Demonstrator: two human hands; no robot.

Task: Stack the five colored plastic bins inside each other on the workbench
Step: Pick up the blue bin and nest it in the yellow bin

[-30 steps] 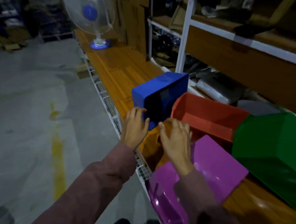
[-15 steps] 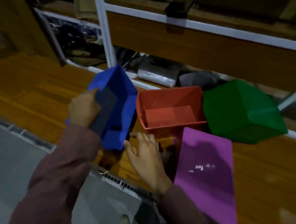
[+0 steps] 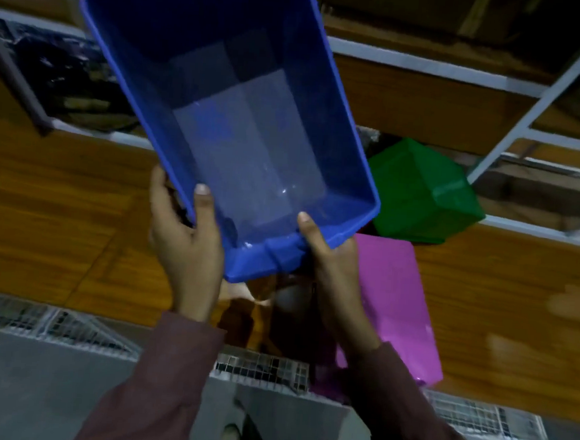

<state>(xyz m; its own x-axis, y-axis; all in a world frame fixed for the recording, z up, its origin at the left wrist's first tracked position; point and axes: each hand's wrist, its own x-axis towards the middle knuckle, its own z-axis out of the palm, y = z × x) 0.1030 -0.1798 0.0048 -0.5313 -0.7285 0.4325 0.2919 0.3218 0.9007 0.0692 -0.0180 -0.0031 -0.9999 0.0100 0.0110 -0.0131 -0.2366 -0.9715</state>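
I hold a blue bin (image 3: 234,119) up in the air in front of me, its open side facing me and its inside empty. My left hand (image 3: 184,243) grips its near left corner, thumb over the rim. My right hand (image 3: 330,260) grips the near right corner in the same way. Behind the blue bin a green bin (image 3: 421,191) lies tipped over on the wooden workbench (image 3: 59,210). A purple bin (image 3: 396,303) lies upside down at the bench's front edge, to the right of my right hand. The red bin is hidden behind the blue one.
White metal shelving (image 3: 514,136) with wooden boards rises behind the bench, with dark bagged items (image 3: 68,77) on its lower left shelf. A wire mesh strip (image 3: 68,324) runs along the bench's front edge, above the grey floor (image 3: 29,397).
The blue bin has been lifted off the bench and turned so its opening faces me. My right hand, free before, now grips it together with the left.
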